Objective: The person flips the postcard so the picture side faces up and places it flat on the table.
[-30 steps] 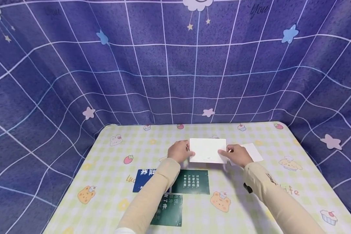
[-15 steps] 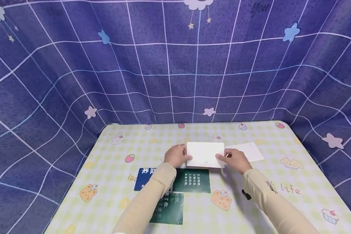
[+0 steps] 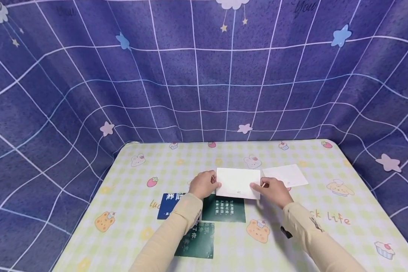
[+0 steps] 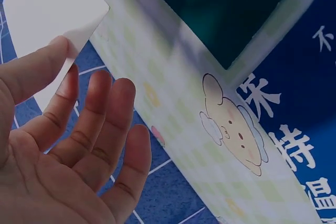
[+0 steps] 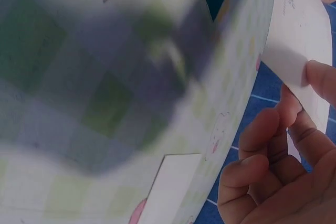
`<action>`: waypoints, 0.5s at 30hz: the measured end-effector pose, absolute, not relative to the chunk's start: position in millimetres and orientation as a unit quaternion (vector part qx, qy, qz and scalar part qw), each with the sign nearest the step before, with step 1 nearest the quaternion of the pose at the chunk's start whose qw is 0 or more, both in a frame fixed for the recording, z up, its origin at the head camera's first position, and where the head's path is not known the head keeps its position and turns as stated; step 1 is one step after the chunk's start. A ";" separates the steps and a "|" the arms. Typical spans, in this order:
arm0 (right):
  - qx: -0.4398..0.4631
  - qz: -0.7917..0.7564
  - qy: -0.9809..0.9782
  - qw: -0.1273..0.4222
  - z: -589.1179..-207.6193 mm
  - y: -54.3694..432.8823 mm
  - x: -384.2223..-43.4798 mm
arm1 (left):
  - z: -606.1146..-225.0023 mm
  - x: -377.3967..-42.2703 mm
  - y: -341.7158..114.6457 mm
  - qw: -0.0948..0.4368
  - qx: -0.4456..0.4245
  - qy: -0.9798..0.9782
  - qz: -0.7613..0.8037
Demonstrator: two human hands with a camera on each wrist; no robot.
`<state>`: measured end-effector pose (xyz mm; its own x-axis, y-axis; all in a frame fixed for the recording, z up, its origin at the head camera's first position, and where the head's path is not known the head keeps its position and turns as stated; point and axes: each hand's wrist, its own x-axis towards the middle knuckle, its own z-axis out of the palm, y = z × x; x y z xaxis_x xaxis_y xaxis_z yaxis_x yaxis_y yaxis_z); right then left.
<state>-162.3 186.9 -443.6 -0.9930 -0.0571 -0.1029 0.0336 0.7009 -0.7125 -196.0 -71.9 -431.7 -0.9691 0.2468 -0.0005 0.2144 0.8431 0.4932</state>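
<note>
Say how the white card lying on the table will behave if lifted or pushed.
The white card looks thin, so probably light. Lying flat, it should slide rather than tip. It may be fairly stiff, as the similar held card looks flat.

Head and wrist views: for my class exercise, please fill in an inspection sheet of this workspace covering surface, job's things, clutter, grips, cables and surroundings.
Surface: table, pale checked cover with cartoon prints.
Job's things: white card in hand; second white card on the table, to the right; blue card, upper green card and lower green card nearer the person, partly hidden.
Clutter: small dark object beside the right sleeve, too obscured to identify.
Grips: left grip and right grip pinch opposite ends of the white card.
Cables: nothing seen.
Surroundings: blue-purple curtain with grid lines and stars.
</note>
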 end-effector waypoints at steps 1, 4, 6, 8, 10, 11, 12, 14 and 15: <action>-0.007 -0.389 0.919 0.058 -444.8 187.2 -161.8 | -432.1 -196.0 -71.7 0.034 0.120 0.959 0.256; -0.008 -0.394 0.917 0.058 -446.5 187.1 -159.7 | -433.5 -195.5 -72.5 0.036 0.126 0.956 0.263; -0.010 -0.395 0.917 0.056 -447.4 186.9 -158.2 | -434.4 -194.3 -73.7 0.036 0.132 0.953 0.269; -0.013 -0.396 0.917 0.053 -447.5 186.8 -156.6 | -435.3 -192.7 -75.0 0.036 0.139 0.951 0.274; -0.013 -0.396 0.917 0.051 -447.9 186.6 -155.4 | -436.7 -191.4 -76.3 0.032 0.147 0.949 0.278; -0.014 -0.396 0.917 0.049 -448.2 186.6 -154.9 | -437.6 -191.0 -76.9 0.029 0.150 0.947 0.281; -0.014 -0.397 0.917 0.049 -448.7 186.8 -154.6 | -438.5 -190.8 -77.3 0.026 0.154 0.946 0.284; -0.014 -0.397 0.916 0.047 -450.1 187.5 -154.4 | -439.2 -190.2 -78.0 0.016 0.165 0.943 0.290; -0.012 -0.398 0.916 0.046 -450.8 187.9 -154.2 | -439.1 -190.3 -78.1 0.015 0.169 0.940 0.295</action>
<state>-154.2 187.9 -450.8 -0.9955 -0.0585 -0.0743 0.0144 0.6826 -0.7307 -190.3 -78.1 -439.1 -0.9427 0.3259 0.0714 0.3083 0.7693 0.5595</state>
